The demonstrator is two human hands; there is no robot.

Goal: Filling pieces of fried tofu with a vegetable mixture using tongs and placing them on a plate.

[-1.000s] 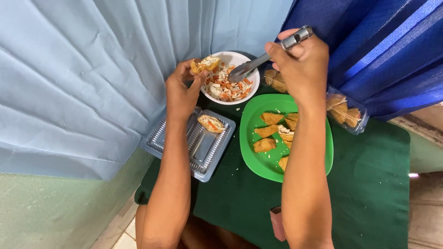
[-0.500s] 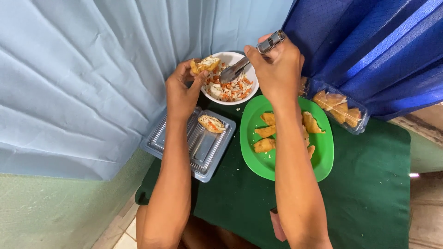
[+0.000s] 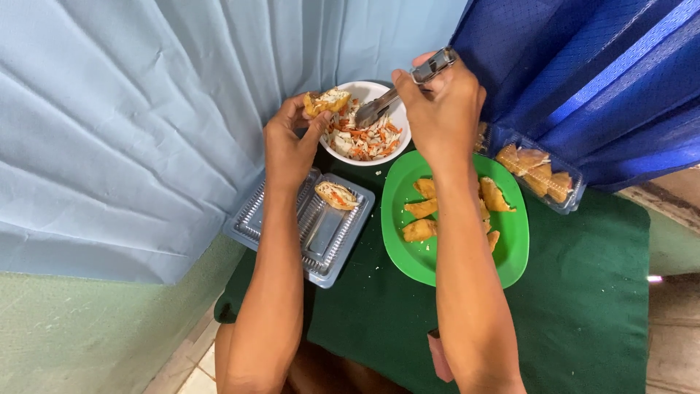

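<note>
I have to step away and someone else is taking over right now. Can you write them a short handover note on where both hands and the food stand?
Left hand: holds a split fried pastry open over the white bowl of shredded slaw.
Right hand: grips metal tongs, tips down in the slaw.
Done: one filled pastry lies in the open clear plastic tray.
Left: the pastry in hand looks only partly filled; several plain pastries wait on the green plate, more in a clear container to the right.
</note>
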